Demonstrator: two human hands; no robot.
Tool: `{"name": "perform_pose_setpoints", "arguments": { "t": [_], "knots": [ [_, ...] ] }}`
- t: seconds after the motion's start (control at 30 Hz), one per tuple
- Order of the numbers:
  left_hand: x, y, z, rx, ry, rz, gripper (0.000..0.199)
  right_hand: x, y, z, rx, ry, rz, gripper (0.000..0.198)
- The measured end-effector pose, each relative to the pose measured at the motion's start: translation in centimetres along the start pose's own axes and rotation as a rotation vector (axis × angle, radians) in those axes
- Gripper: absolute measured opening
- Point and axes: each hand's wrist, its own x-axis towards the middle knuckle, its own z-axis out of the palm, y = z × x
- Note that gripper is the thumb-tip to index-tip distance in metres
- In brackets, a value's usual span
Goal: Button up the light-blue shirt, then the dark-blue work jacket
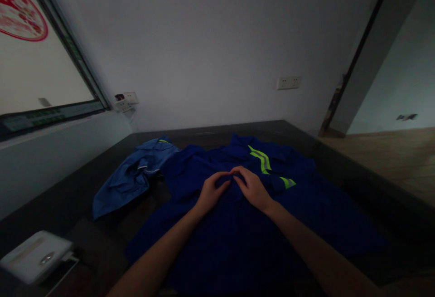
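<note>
On the dark blue jacket, both hands, left hand and right hand, pinch together soft, limp cloth, perhaps near its collar.

Dim and underexposed throughout, with the only strong light coming from the bright window at upper left, blown out to near white. Dark tabletop and lower foreground sunk in murky shadow, soft and grainy. Strong wide-angle bending at the edges, stretching walls and doorframe outward.
</note>
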Motion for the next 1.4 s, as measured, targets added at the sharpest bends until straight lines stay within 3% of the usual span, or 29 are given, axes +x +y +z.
{"name": "perform_pose_setpoints", "arguments": {
  "t": [0.13, 0.5, 1.0, 1.4],
  "knots": [
    [0.2, 0.0, -0.4, -0.052, -0.061, -0.007, 0.028, 0.1, -0.1, -0.1, 0.021, -0.006, 0.006, 0.019],
    [-0.1, 0.1, -0.2, -0.024, 0.011, 0.062, 0.019, 0.0, -0.7, -0.3, 0.005, -0.109, -0.100, 0.020],
    [-0.4, 0.8, -0.3, 0.090, -0.047, 0.067, 0.016, 0.0, -1.0, -0.5, -0.006, -0.140, -0.133, 0.022],
    [-0.9, -0.2, -0.1, 0.378, -0.026, 0.148, 0.012, 0.0, -0.6, -0.2, 0.019, -0.115, -0.071, 0.020]
  ]
}}
